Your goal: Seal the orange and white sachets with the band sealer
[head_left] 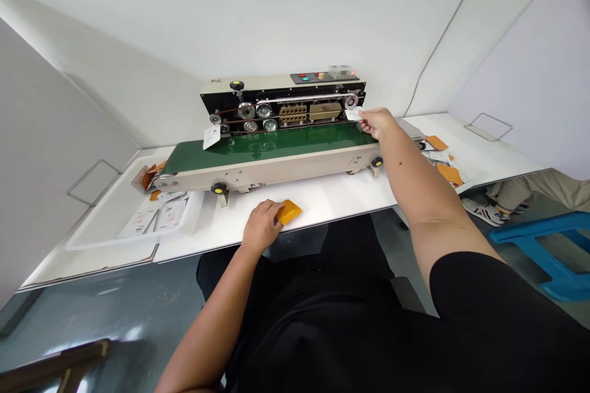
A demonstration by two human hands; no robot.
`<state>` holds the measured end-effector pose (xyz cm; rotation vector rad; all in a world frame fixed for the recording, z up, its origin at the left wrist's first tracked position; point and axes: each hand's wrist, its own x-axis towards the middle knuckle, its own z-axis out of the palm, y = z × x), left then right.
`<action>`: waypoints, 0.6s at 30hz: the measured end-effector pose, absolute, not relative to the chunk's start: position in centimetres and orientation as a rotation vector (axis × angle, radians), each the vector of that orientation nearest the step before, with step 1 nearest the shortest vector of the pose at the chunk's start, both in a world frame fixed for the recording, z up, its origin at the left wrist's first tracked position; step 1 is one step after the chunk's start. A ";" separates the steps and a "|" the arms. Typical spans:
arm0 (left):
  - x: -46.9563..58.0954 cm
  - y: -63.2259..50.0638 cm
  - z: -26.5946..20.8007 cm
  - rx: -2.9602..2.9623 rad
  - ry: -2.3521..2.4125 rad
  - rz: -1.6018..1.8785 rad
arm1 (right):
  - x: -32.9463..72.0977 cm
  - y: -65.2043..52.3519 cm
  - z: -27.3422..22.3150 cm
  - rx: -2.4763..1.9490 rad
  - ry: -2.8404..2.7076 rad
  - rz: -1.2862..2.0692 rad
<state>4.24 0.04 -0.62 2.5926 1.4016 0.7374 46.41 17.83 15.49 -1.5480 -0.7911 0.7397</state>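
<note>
Green-belted machine (286, 171) on white counter (341, 198), left hand (262, 225) gripping 1 orange packet (290, 212), right hand (377, 123) pinching 1 white packet (353, 113) by the machine's right end

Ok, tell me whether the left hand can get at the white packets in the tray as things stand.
Probably yes: a flat strip of tabletop leads from the left hand to the open-topped tray, where white packets lie in view. It may first need to put down the orange packet it holds.

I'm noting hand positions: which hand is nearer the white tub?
Left: the left hand is right of the white tub; the right hand is farther right, at the machine.
</note>
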 end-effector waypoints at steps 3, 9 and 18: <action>4.2 0.1 -0.6 2.573 1.403 0.753 | 44.5 15.6 14.8 -1.489 -0.901 0.273; 4.0 0.1 -1.0 2.569 1.284 0.840 | 33.3 4.1 6.2 -1.054 -1.874 0.124; 4.0 -0.1 -0.8 2.511 1.280 0.868 | 28.3 1.2 -1.4 -0.856 -2.257 0.573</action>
